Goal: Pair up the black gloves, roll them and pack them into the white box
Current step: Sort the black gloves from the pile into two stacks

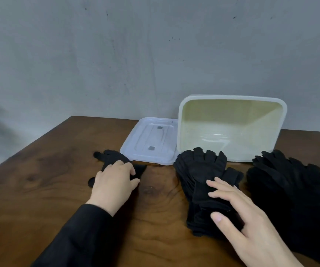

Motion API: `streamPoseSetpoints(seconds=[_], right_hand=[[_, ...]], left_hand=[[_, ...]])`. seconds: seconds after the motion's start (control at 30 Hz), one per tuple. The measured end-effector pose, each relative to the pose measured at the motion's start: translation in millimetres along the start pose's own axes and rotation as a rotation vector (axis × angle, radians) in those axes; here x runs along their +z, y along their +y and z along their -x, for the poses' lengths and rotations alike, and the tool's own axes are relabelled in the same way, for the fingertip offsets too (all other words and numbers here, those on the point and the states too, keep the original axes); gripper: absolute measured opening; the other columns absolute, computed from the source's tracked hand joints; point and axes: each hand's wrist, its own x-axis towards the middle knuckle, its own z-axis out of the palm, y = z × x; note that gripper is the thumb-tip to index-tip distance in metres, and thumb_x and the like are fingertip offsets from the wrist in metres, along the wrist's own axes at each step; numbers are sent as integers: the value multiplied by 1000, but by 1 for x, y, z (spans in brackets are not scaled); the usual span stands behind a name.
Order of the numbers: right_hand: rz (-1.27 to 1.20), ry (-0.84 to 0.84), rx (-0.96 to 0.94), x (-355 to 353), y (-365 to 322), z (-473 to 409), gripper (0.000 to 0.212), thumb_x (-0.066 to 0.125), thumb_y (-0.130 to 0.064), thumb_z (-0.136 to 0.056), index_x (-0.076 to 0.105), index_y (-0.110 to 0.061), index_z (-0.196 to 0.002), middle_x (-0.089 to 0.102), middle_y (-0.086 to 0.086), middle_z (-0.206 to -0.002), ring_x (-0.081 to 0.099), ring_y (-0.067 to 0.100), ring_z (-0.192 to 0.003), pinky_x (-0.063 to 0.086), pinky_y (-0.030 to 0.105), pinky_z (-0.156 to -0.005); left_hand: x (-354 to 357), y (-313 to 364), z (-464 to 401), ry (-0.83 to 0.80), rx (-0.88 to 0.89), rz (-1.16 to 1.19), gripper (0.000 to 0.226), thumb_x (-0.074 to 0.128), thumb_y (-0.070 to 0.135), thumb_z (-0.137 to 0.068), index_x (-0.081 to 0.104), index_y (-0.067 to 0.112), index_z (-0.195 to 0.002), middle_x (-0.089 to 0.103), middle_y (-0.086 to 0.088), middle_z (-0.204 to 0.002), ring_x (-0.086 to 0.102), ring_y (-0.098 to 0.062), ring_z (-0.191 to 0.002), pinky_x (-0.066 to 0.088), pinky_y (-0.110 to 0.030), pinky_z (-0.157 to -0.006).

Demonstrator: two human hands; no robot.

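Right hand [245, 214] is lying with straight fingers on the middle glove stack [203, 182]; a second stack [293, 193] is sitting just right of it. Left hand [114, 182] is curling onto a single glove [113, 158], bare wooden table [49, 189] lying left. Beyond, the white box [230, 128] is standing tipped beside its lid [151, 141], against a grey wall [136, 54]. No legible writing.

A single head-worn camera looks forward and down from the near edge of the wooden surface [59, 189], close above it. It faces the grey wall [136, 54] behind the surface's far edge. Wide-angle bending shows toward the frame's edges; no second view overlaps.
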Motion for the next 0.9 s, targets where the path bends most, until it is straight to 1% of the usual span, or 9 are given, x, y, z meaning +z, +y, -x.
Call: streamPoseSetpoints(seconds=[0.17, 0.3, 0.43, 0.53, 0.63, 0.73, 0.8, 0.87, 0.9], right_hand=[[-39, 79, 35, 1, 3, -1, 23, 47, -47, -97, 63, -45, -113, 55, -31, -135, 42, -6, -136, 34, 27, -110], [-114, 112, 101, -3, 3, -4, 27, 49, -35, -97, 65, -41, -117, 57, -32, -132, 42, -8, -135, 37, 25, -112], [-75, 41, 98, -6, 0, -3, 28, 43, -43, -101, 62, -41, -122, 51, -34, -138, 36, -9, -138, 28, 40, -120], [-36, 102, 85, -14, -7, 0, 40, 46, -55, -95, 53, -42, -133, 46, -32, -144, 34, -4, -141, 29, 42, -118], [-7, 183, 45, -29, -22, -8, 48, 56, -46, -96, 42, -44, -142, 37, -33, -149, 29, -5, -143, 29, 25, -117], [125, 90, 17, -39, -38, -27, 63, 57, -42, -96, 23, -52, -147, 20, -44, -150, 12, -18, -142, 10, 5, -114], [210, 47, -30, -44, -40, -38, 50, 57, -40, -97, 40, -49, -142, 39, -43, -136, 29, -18, -133, 24, 6, -109], [204, 78, -28, -54, -46, -46, 21, 60, -32, -95, 66, -39, -115, 63, -29, -105, 57, -9, -102, 44, 12, -85], [162, 101, 12, -63, -48, -49, 12, 62, -30, -94, 70, -35, -102, 67, -22, -92, 61, -5, -85, 45, 12, -73]], left_hand=[[2, -1, -1, 49, -2, 27, 11, 54, 36, -95, 63, 33, -102, 56, 11, -100, 54, -13, -94, 44, -35, -87], [-4, 6, 0, 257, -20, 224, 5, 54, 31, -95, 59, 30, -96, 57, 12, -91, 51, -14, -87, 40, -37, -84], [-13, 20, 10, 363, -17, 598, 5, 54, 27, -97, 58, 28, -99, 61, 10, -86, 58, -15, -84, 51, -42, -77], [-24, 35, 18, 377, 69, 740, 7, 52, 27, -99, 56, 32, -102, 63, 16, -96, 61, -10, -90, 50, -32, -74], [-42, 56, 30, 283, 292, 684, 9, 51, 29, -98, 55, 38, -98, 61, 22, -95, 57, 1, -92, 42, -18, -72], [-54, 80, 42, 183, 559, 533, 9, 48, 39, -96, 56, 41, -101, 60, 22, -99, 54, 0, -101, 43, -15, -80], [-54, 98, 46, 145, 678, 544, 14, 49, 41, -95, 59, 41, -105, 59, 24, -104, 55, 0, -103, 41, -13, -84], [-53, 112, 49, 121, 685, 664, 18, 51, 40, -94, 58, 43, -111, 61, 26, -106, 54, 5, -108, 39, -7, -88], [-51, 117, 49, 126, 629, 763, 20, 52, 39, -94, 57, 44, -113, 63, 25, -107, 54, 6, -109, 38, -6, -89]])
